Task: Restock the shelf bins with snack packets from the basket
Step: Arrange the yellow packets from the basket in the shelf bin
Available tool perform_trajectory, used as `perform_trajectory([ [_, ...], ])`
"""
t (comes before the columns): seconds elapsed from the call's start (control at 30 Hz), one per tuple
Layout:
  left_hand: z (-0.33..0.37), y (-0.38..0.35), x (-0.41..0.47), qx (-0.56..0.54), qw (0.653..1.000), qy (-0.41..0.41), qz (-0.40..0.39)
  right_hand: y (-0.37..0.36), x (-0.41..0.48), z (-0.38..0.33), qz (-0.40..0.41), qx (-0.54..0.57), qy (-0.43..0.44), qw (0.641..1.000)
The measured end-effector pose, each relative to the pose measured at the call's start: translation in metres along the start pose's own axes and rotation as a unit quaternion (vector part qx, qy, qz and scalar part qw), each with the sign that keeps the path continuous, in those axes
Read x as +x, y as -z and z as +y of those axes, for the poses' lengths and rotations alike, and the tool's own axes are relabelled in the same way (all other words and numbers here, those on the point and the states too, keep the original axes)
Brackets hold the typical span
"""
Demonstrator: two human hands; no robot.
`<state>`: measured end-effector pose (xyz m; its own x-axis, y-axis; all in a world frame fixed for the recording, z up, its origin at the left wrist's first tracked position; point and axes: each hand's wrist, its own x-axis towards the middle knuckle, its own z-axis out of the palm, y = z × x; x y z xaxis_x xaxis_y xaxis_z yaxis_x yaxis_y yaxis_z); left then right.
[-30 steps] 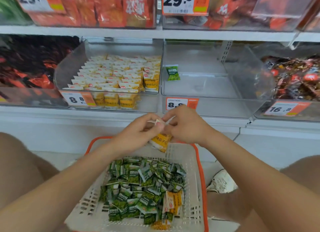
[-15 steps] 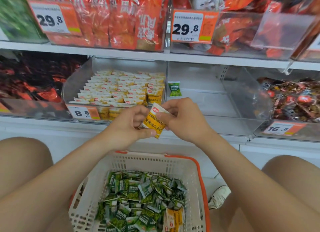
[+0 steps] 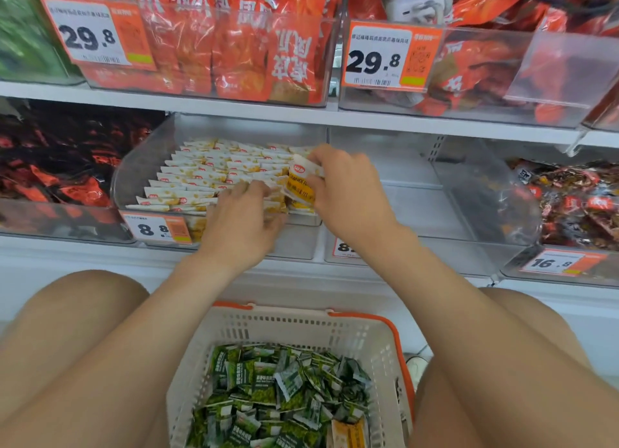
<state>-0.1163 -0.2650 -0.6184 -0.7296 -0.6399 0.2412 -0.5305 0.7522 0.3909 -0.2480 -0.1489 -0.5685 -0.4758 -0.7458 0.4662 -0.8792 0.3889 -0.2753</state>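
Note:
My right hand (image 3: 345, 193) pinches a yellow snack packet (image 3: 301, 188) at the right end of a clear shelf bin (image 3: 147, 159) filled with rows of the same yellow-and-white packets (image 3: 207, 176). My left hand (image 3: 244, 216) reaches over the bin's front edge, and its fingers touch the packed rows just left of the held packet. Below, between my knees, stands a white basket with an orange rim (image 3: 301, 323), holding several green packets (image 3: 278, 394) and a yellow one (image 3: 348, 434).
To the right is a clear, nearly bare bin (image 3: 435, 193), then a bin of dark red sweets (image 3: 576, 199). A bin of black and red packets (image 3: 60, 166) lies left. The upper shelf holds orange bags (image 3: 234, 45) behind price tags.
Both hands have risen from above the basket to the yellow-packet bin, carrying the yellow packet with them. The left hand let go of it and now touches the rows. My view tilted up.

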Motion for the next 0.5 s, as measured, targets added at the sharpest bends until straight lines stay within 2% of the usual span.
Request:
perform_trajectory([
  [0.1,-0.003,0.000,0.007,0.050,0.992,0.027,-0.110,-0.015,0.017,0.005,-0.032,-0.052,0.026,0.998],
  [0.17,-0.006,-0.001,0.011,0.059,0.986,0.031,-0.156,-0.022,0.026,0.003,-0.053,-0.127,0.050,0.989],
  [0.3,-0.008,-0.001,0.018,0.073,0.979,0.031,-0.185,-0.028,0.042,-0.011,-0.133,-0.268,0.068,0.952],
  [0.5,-0.005,0.005,0.022,0.073,0.974,0.037,-0.213,-0.061,0.069,-0.025,-0.243,-0.335,0.093,0.906],
])
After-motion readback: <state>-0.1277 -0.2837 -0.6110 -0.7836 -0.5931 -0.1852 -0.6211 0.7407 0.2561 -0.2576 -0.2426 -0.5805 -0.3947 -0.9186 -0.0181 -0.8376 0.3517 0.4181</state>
